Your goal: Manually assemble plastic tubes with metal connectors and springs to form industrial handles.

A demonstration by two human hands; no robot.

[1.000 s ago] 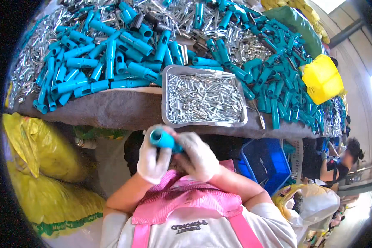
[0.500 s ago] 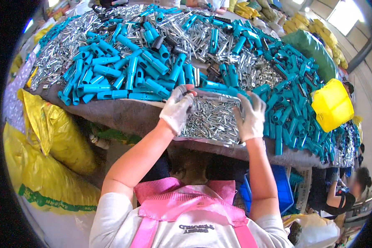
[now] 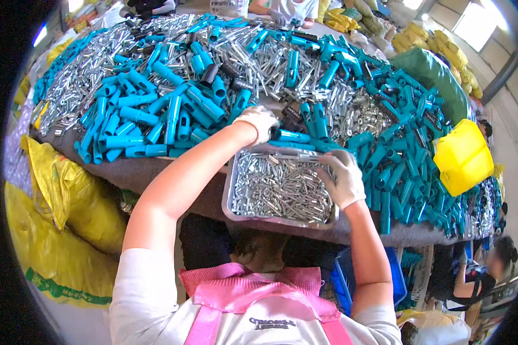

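Teal plastic sleeves (image 3: pixel 172 115) heaped across worktop (image 3: pixel 172 175), most untouched. Left hand (image 3: pixel 260 122) fingers closed among them; right hand (image 3: pixel 344 179) fingers curled over steel tray (image 3: pixel 231 198) rim.

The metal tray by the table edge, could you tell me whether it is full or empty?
Partly full: the tray holds a shallow layer of small silver metal pieces across its floor, below the rim. The right hand rests in it.
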